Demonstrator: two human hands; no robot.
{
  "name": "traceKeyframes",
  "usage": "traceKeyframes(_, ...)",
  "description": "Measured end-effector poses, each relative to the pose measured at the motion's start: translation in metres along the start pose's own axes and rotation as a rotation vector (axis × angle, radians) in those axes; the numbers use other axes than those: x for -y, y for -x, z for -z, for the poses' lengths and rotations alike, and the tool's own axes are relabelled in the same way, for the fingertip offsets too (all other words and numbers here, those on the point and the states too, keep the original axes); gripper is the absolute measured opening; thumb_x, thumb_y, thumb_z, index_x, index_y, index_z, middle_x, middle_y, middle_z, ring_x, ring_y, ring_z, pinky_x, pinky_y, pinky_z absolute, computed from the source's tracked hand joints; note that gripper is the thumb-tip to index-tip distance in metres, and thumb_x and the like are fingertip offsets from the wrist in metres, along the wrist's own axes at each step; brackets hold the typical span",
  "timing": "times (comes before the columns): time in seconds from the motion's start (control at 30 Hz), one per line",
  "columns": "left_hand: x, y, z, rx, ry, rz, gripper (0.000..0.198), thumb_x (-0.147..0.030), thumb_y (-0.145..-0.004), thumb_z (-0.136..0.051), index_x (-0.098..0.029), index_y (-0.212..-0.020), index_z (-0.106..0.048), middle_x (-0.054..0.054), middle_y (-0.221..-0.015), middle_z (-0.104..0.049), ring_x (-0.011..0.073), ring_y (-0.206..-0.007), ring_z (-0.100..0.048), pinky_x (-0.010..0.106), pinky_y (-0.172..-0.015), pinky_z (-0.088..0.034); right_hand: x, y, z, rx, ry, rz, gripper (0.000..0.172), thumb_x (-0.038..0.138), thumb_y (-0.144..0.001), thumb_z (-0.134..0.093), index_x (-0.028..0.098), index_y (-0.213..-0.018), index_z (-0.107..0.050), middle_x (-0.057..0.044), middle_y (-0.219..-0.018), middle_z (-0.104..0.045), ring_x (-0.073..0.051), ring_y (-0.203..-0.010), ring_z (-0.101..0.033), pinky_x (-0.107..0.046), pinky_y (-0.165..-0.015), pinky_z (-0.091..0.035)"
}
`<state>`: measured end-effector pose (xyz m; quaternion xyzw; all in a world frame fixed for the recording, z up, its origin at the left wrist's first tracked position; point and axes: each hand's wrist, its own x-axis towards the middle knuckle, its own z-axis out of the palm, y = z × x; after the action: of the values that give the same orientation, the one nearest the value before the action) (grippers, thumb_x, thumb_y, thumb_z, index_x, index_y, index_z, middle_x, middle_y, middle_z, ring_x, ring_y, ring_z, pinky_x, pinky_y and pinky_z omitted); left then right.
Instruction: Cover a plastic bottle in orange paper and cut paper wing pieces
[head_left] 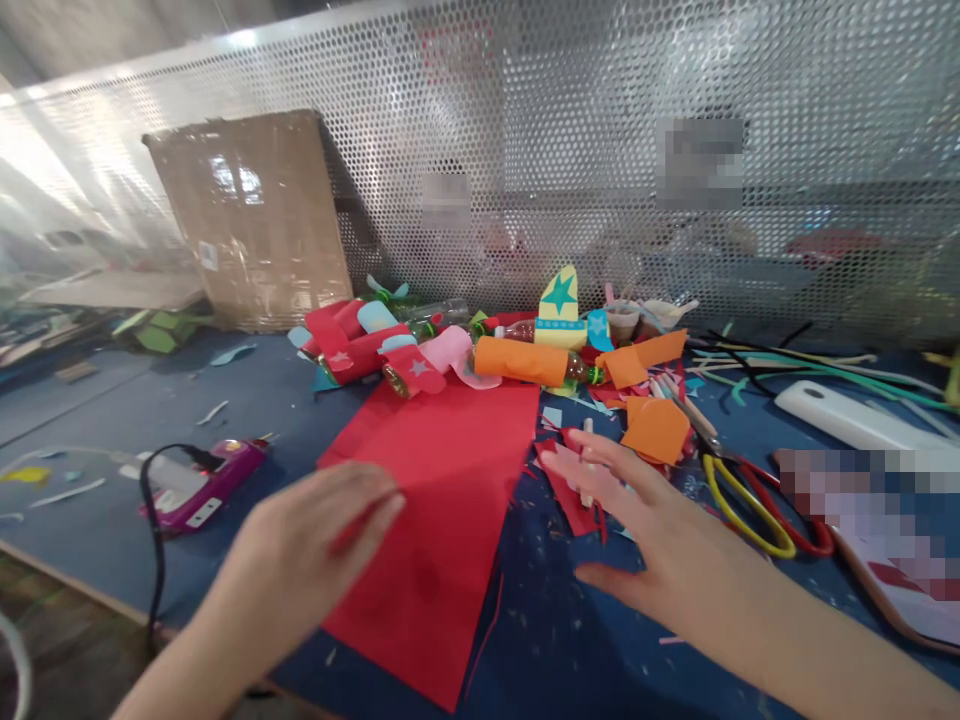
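Several bottles [521, 362] lie mid-frame, contents unclear; upper left, the cardboard's [274, 225] label [208, 256] is illegible. Right hand [651, 510] spread, released; left hand [304, 545] curled over red paper [446, 470], grip unclear.

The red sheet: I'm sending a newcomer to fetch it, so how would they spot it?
On the blue table, find the row of paper-wrapped bottles. The red sheet stretches from them toward the camera, partly hidden by the left hand. It is far larger than the red scraps beside it.
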<state>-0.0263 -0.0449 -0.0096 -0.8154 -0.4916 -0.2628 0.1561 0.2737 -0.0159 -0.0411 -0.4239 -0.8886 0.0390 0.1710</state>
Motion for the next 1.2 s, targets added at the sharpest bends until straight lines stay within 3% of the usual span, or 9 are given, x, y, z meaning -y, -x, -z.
traceKeyframes(0.1, -0.034, 0.006, -0.007, 0.12, 0.18, -0.155, 0.022, -0.021, -0.096, -0.041, -0.019, -0.092, -0.063, 0.002, -0.086, -0.073, 0.0145, -0.08, -0.07, 0.022, -0.074, -0.056, 0.006, 0.002, -0.006, 0.043, 0.016, 0.198, 0.09, 0.006, -0.072, -0.065, 0.039, -0.147, -0.026, -0.008, -0.155, -0.03, -0.029, -0.134, -0.041, -0.048, -0.1, -0.047)
traceKeyframes(0.17, -0.046, 0.005, -0.01, 0.231, 0.315, -0.21, 0.026, -0.024, -0.098, -0.038, -0.019, -0.094, -0.063, 0.004, -0.087, -0.073, 0.0136, -0.079, -0.069, 0.02, -0.071, -0.056, 0.009, 0.005, -0.013, 0.075, 0.015, 0.326, 0.081, 0.003, -0.074, -0.057, 0.035, -0.144, -0.034, -0.008, -0.152, -0.036, -0.026, -0.133, -0.043, -0.047, -0.102, -0.045)
traceKeyframes(0.23, -0.051, 0.001, -0.01, 0.414, 0.391, -0.271, 0.026, -0.034, -0.092, -0.051, -0.018, -0.108, -0.063, 0.006, -0.102, -0.072, 0.0154, -0.089, -0.069, 0.022, -0.078, -0.056, 0.007, 0.011, -0.021, 0.063, 0.025, 0.391, 0.064, 0.005, -0.078, -0.05, 0.03, -0.137, -0.046, -0.007, -0.142, -0.051, -0.023, -0.126, -0.051, -0.043, -0.102, -0.046)
traceKeyframes(0.3, -0.051, 0.0, -0.01, 0.604, 0.378, -0.344, 0.054, -0.039, -0.08, -0.066, -0.019, -0.128, -0.053, 0.009, -0.125, -0.065, 0.0217, -0.109, -0.064, 0.03, -0.093, -0.053, 0.002, 0.019, -0.025, 0.005, 0.071, 0.393, 0.053, 0.005, -0.082, -0.044, 0.029, -0.126, -0.056, -0.004, -0.13, -0.063, -0.02, -0.117, -0.059, -0.041, -0.098, -0.049)
traceKeyframes(0.47, -0.046, 0.009, -0.017, 0.83, 0.279, -0.349, 0.079, -0.01, -0.076, -0.062, -0.031, -0.146, -0.031, 0.004, -0.146, -0.046, 0.024, -0.129, -0.048, 0.039, -0.107, -0.041, -0.022, 0.04, -0.025, -0.005, 0.135, 0.402, 0.052, 0.009, -0.081, -0.04, 0.028, -0.126, -0.058, 0.0, -0.124, -0.067, -0.017, -0.111, -0.062, -0.034, -0.092, -0.053)
traceKeyframes(0.7, -0.053, 0.015, -0.05, 0.828, 0.153, -0.429, 0.062, -0.006, -0.079, -0.054, -0.02, -0.138, -0.045, 0.009, -0.135, -0.058, 0.0225, -0.122, -0.056, 0.033, -0.099, -0.048, -0.038, 0.051, -0.021, -0.085, 0.416, 0.233, 0.07, -0.005, -0.067, -0.036, 0.03, -0.122, -0.062, -0.006, -0.126, -0.066, -0.024, -0.115, -0.061, -0.047, -0.088, -0.053)
traceKeyframes(0.83, -0.062, 0.019, -0.065, 0.711, 0.066, -0.428, 0.051, -0.006, -0.086, -0.045, -0.017, -0.135, -0.049, 0.013, -0.132, -0.059, 0.0259, -0.119, -0.058, 0.036, -0.089, -0.053, -0.023, 0.066, -0.001, 0.033, 0.297, 0.173, 0.085, -0.006, -0.06, -0.036, 0.03, -0.135, -0.051, -0.007, -0.142, -0.051, -0.026, -0.126, -0.052, -0.049, -0.093, -0.051)
traceKeyframes(1.0, -0.062, 0.022, -0.053, 0.585, 0.179, -0.418, 0.036, -0.018, -0.09, -0.048, -0.017, -0.123, -0.06, 0.01, -0.123, -0.066, 0.0245, -0.112, -0.062, 0.035, -0.089, -0.055, 0.003, 0.095, 0.002, 0.01, 0.059, 0.125, 0.033, 0.011, -0.085, -0.042, 0.024, -0.101, -0.068, -0.002, -0.098, -0.076, -0.021, -0.087, -0.073, -0.035, -0.074, -0.062)
traceKeyframes(1.2, -0.046, 0.021, -0.053, 0.379, 0.435, -0.175, 0.023, -0.023, -0.092, -0.048, -0.019, -0.107, -0.066, 0.006, -0.1, -0.074, 0.0173, -0.097, -0.068, 0.029, -0.09, -0.055, 0.003, 0.107, -0.012, -0.044, -0.166, -0.333, 0.024, 0.038, -0.095, -0.045, 0.024, -0.088, -0.063, -0.001, -0.076, -0.074, -0.015, -0.062, -0.073, -0.019, -0.053, -0.057)
